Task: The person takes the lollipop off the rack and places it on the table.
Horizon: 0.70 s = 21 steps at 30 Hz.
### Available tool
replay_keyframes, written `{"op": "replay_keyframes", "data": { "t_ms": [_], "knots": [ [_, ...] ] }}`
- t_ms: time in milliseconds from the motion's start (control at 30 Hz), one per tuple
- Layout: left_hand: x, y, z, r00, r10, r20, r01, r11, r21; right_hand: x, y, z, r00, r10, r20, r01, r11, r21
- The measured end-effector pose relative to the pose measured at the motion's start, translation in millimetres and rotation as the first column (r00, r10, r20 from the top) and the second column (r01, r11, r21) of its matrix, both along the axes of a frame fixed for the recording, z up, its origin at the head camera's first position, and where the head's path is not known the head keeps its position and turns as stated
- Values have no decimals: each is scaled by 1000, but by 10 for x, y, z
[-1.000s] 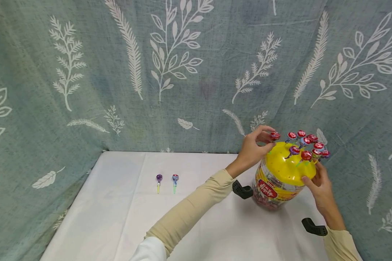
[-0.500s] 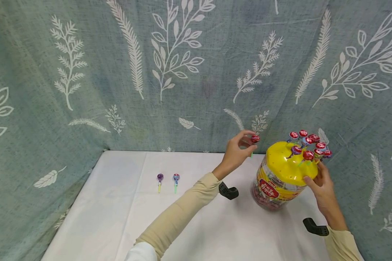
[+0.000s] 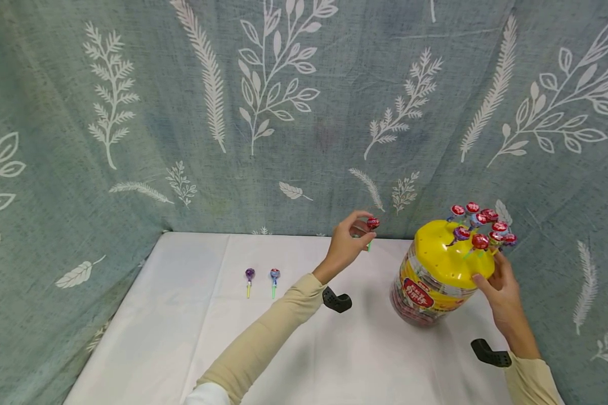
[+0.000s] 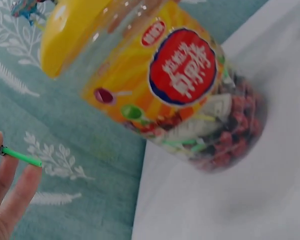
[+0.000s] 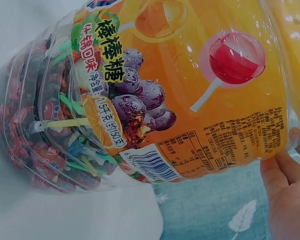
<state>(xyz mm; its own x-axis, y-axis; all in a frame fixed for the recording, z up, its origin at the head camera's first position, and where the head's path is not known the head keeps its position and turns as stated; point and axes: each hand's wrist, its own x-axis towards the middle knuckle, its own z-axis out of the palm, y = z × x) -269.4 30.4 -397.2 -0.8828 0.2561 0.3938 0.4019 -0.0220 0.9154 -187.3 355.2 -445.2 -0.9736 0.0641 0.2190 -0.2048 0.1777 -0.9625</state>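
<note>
Through the head feed I see the left hand (image 3: 352, 242) pinching a red-wrapped lollipop (image 3: 372, 223) between thumb and fingers, the head of the sweet upright and its green stick (image 4: 22, 156) pointing down; my left wrist view shows the stick's tip close against a finger. This lollipop is up off the table (image 3: 334, 360), apart from the jar (image 3: 418, 292), which stands between three and four o'clock from the left hand. The right hand (image 3: 501, 292) grips the jar at its upper edge, thumb and fingers set wide apart around about four o'clock on the yellow lid (image 3: 436, 247). On that lid I count a crowded cluster of lollipops (image 3: 479, 242), sticks down and mostly red heads up, gathered toward one to three o'clock; small holes dot the bare part. From the right wrist I can make out wrapped sweets (image 5: 45, 160) packed behind the clear wall at the jar's base. Between eight and nine o'clock from the left hand, well apart from it, a purple lollipop (image 3: 250, 274) and a blue lollipop (image 3: 275, 274) lie side by side, heads toward twelve, sticks toward six. Beyond the table's far edge I see a grey-green leaf-patterned curtain (image 3: 182, 101).
</note>
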Motion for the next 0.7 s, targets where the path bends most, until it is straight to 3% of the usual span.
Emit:
{"op": "replay_keyframes", "data": {
  "t_ms": [167,700],
  "knots": [
    [2,-108,-115,999,2,33,-2,1000,-3,8,-3,-7,1000,2,-8,-2,1000,-15],
    [-23,-419,-489,986,119,117,-118,993,-15,4,-16,4,1000,3,-10,-4,1000,-26]
  ]
}}
